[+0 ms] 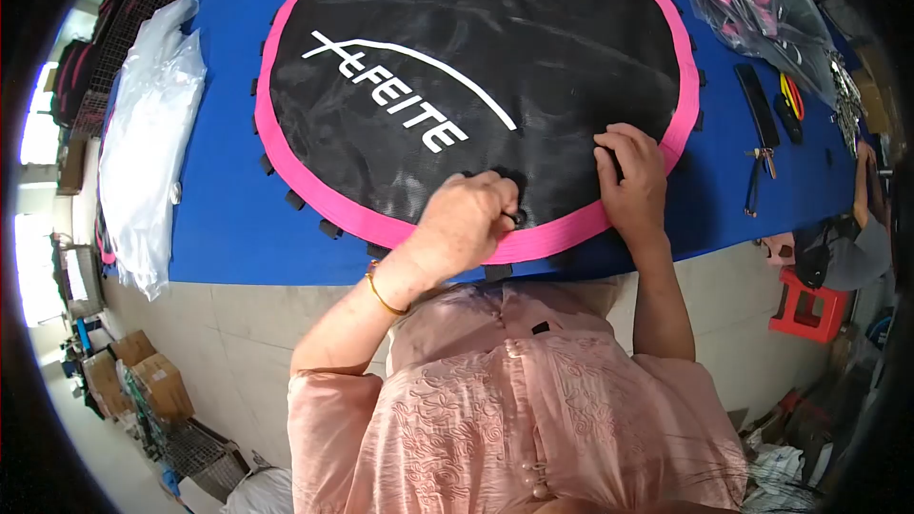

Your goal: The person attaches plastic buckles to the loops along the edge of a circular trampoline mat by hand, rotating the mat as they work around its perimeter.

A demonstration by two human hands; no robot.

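Observation:
A round black mesh trampoline mat (533, 48) with a pink border and white "FEITE" lettering lies flat in front of me. Small black tabs stick out around its rim. My left hand (465, 216), with a gold bracelet on the wrist, is closed over the mat's near edge. A small black piece (515, 220) pokes out at its fingertips; what it belongs to is hidden by the fingers. To the right, my right hand (635, 179) rests on the pink border and mesh, fingers bent and the thumb apart, with nothing visible in it.
Blue cloth (224, 133) covers the table. White plastic bags (152, 148) lie at the left. On the right are a clear bag (747, 0) with pink pieces, a black strip (757, 105), yellow-and-red-handled scissors (790, 105) and metal hooks (844, 100). A red stool (809, 309) stands on the floor.

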